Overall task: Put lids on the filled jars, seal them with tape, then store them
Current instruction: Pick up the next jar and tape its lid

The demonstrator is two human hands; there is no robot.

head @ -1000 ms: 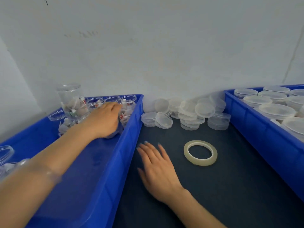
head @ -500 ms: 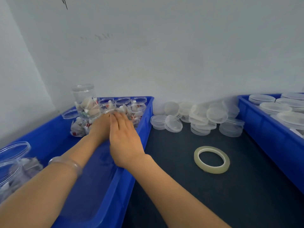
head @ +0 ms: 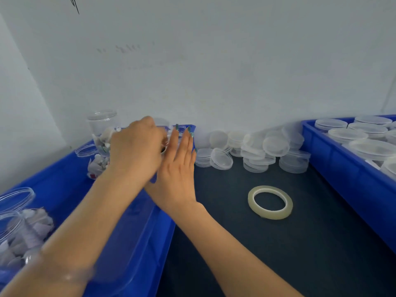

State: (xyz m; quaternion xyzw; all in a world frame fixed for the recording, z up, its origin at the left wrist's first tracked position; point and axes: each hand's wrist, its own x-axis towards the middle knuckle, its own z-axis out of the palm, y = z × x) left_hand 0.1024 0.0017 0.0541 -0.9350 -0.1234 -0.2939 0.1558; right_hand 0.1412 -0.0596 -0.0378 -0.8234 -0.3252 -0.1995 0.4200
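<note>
Left hand (head: 137, 151) is over the far end of the left bin (head: 150, 232), fingers curled down round the top of 1 filled jar (head: 167, 137); the jar is mostly hidden under the palm, so grip depth can't be read. Right hand (head: 177, 174) sits just beside it on the right, fingers (head: 186, 144) straight and together, flat against the jar's near-right side, holding nothing. The jar is directly below the left fingers and just left of the right fingertips, upright as far as it shows, with more filled jars (head: 100, 144) crowded touching it on the left.

Judged step: picking 1 jar out of the cluster. The lift looks like it must go straight up along the jar's vertical axis, then right over the bin rim. Lids (head: 275, 146) lie right of the right fingers on the worktop (head: 278, 254), tape roll (head: 270, 213) nearer and further right, so the right hand is the nearer one for both. Risk: neighbours tipping
</note>
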